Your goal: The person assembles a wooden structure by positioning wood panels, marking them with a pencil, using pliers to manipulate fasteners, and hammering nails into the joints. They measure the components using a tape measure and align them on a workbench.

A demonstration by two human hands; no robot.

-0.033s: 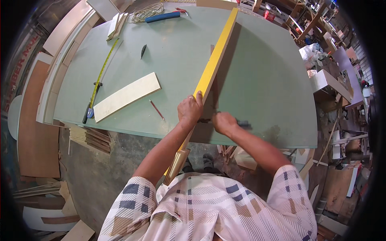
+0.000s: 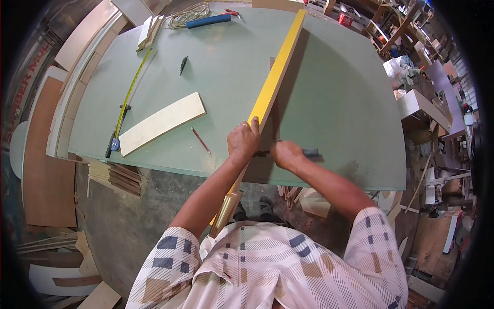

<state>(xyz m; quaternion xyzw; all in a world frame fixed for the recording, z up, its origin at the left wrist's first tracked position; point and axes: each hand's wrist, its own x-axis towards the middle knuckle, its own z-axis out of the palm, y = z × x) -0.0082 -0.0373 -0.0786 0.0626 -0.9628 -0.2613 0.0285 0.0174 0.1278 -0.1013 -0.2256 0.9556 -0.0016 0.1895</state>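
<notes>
White plaid shirt (image 2: 242, 262): nearest us, filling the bottom of the frame; both bare forearms reach up from its sleeves.
Gold-coloured piece (image 2: 225, 213): at lower centre, by the bar's near end; we cannot tell whether the two are joined.
Right hand (image 2: 287, 155): closed around a grey handle (image 2: 311, 153) just below centre, its forearm slanting in from the lower right. Since the last picture it has edged slightly higher, and the handle looks less blurred. We cannot make out the tool's kind.
Left hand (image 2: 243, 141): gripping the yellow-faced bar (image 2: 276, 67), thumb along the top and fingers curled over the left edge. It has hardly moved; we judge that it steadies the bar while the right hand works.
Bar's place: running from lower centre to the top of the frame, across the green tabletop (image 2: 355, 103).
Pencil (image 2: 201, 141) and pale board (image 2: 163, 123): left of centre, apart from our hands.
Blue tube (image 2: 208, 21): farther off, upper left, beside a coiled cord (image 2: 186, 16).
</notes>
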